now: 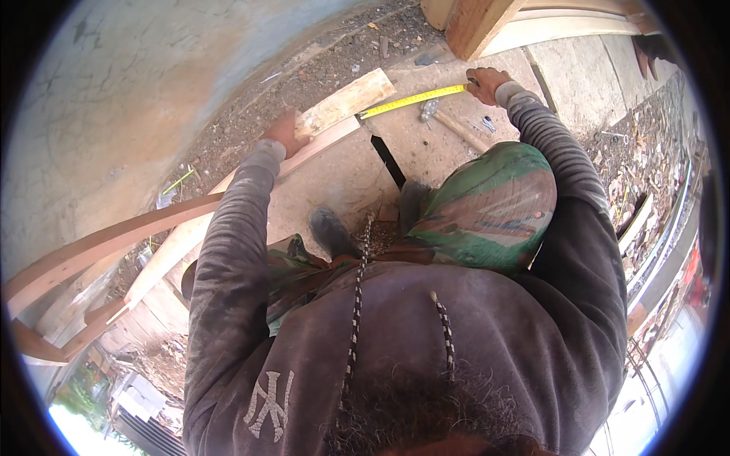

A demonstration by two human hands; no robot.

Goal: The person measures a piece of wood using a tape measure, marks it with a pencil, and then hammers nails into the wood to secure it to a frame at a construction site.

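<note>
Landmark: short, rough, pale wooden board (346,101).
Left hand (286,135): at board's left end; finger closure cannot be told.
Measure: narrow yellow measuring tape (414,100), extending rightward from beside board's right end.
Right hand (489,85): right of board, pinching tape.

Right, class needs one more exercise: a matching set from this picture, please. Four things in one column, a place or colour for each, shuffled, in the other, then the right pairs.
Column one
1. Left hand
2. Right hand
3. Tape measure blade
4. Camouflage trousers

Column two
A. Yellow, with dark markings
B. At the left end of a short wooden board
C. Patterned in green and brown
D. At the right end of the yellow strip

Right pairs
1-B, 2-D, 3-A, 4-C
</note>
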